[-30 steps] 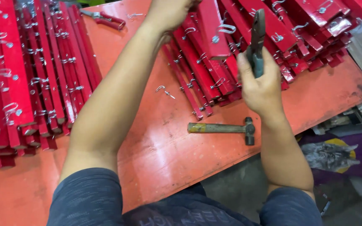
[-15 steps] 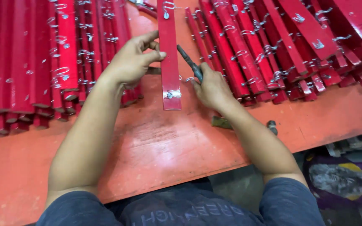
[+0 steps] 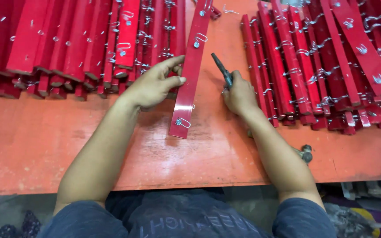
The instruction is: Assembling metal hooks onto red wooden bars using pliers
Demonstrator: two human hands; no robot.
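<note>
Left hand fingertips spread, steadying red slat at frame centre; right hand clenched around pliers beside it.

Workshop: red slat stacks, hammer

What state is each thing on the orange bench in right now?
Left hand: open, fingertips steadying the strip's edge.
Right hand: closed around pliers.
Dark metal pliers: held, tips pointing away.
Single red wooden strip with metal hooks: flat on the bench.
Hammer: lying mostly hidden under right forearm.
Red strip piles: stacked either side.
</note>
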